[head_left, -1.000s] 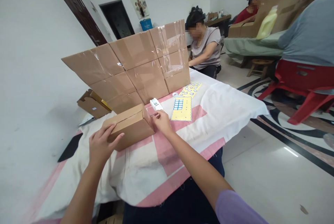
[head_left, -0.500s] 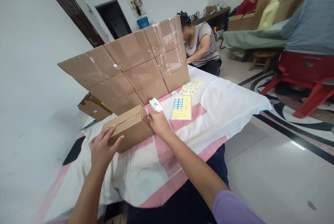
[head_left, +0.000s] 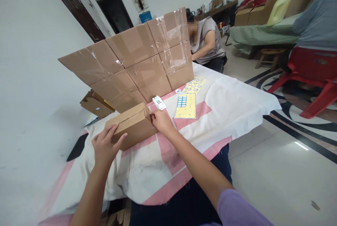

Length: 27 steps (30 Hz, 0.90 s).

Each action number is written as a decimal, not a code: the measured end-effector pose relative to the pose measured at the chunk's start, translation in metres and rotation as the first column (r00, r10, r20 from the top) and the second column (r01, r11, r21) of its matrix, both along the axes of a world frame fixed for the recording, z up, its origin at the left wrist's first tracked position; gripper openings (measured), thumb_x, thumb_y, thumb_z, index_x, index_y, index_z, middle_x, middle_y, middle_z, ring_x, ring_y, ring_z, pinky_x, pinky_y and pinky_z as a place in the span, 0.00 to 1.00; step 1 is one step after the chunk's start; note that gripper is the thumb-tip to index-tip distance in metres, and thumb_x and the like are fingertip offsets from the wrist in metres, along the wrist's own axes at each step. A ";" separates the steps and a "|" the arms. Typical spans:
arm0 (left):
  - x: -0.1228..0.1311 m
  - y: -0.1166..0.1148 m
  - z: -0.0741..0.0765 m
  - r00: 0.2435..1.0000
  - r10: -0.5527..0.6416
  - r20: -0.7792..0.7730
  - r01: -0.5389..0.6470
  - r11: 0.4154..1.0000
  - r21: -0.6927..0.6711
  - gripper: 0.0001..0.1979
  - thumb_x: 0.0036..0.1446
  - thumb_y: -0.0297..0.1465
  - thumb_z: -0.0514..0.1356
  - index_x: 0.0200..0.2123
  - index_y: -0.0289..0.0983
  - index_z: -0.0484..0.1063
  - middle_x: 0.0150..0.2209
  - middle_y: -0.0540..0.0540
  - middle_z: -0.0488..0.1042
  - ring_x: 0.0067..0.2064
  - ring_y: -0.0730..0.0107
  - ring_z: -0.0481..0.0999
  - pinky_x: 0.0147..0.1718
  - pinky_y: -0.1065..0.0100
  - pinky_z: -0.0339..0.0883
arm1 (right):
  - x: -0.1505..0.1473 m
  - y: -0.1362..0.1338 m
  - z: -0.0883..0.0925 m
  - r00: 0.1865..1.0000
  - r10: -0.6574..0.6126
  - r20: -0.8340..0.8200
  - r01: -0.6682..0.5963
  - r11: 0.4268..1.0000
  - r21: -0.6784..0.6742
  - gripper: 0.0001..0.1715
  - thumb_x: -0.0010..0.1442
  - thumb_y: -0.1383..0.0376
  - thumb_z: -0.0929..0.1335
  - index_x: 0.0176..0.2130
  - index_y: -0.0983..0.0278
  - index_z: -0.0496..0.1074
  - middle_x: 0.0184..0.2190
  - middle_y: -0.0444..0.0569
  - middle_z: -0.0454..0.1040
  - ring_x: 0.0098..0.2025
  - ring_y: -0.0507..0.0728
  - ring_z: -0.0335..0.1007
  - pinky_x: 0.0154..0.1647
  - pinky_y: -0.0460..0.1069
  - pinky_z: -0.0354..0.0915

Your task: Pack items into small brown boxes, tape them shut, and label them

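Observation:
A closed brown cardboard box (head_left: 137, 127) lies on the cloth-covered table in front of me. My left hand (head_left: 107, 141) grips its left end, fingers on the top and thumb on the near side. At the right end, my right hand (head_left: 159, 120) has its fingers curled against the box's end face; what its fingertips pinch, if anything, is too small to make out. Just behind the box lies a small white device (head_left: 159, 102). To the right are a yellow sheet with blue rectangles (head_left: 185, 106), a second yellow patterned sheet (head_left: 196, 84) and a white tape roll (head_left: 178, 91).
A tall taped cardboard screen (head_left: 142, 60) stands across the back of the table (head_left: 237, 96). An open carton (head_left: 96, 104) sits at the left. Behind the screen a person (head_left: 209, 41) crouches. Red chair (head_left: 316, 68) at the right, beside another table.
The view has shifted slightly. Both my hands stay at the two ends of the box. In the background, the person in red now shows a raised hand above a box.

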State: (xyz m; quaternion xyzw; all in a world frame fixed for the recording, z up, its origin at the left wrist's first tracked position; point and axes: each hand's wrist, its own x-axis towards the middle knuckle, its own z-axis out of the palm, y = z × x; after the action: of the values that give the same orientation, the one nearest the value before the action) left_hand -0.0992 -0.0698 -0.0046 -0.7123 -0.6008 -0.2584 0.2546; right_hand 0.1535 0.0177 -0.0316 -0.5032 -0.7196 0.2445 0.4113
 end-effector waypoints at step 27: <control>-0.020 0.012 0.006 0.981 -0.168 0.093 0.177 0.980 -0.089 0.24 0.61 0.52 0.59 0.52 0.42 0.74 0.54 0.41 0.77 0.53 0.50 0.76 0.55 0.51 0.65 | 0.031 -0.019 -0.008 0.865 0.466 -0.187 -0.500 0.838 -0.221 0.74 0.49 0.54 0.78 0.76 0.66 0.36 0.77 0.63 0.32 0.78 0.70 0.25 0.75 0.62 0.37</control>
State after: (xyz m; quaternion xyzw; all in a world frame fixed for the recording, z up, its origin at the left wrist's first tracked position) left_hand -0.1189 -0.0582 0.0014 -0.7616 -0.5589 -0.2801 0.1707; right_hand 0.1842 -0.0013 -0.0399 -0.3386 -0.7571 0.4645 0.3105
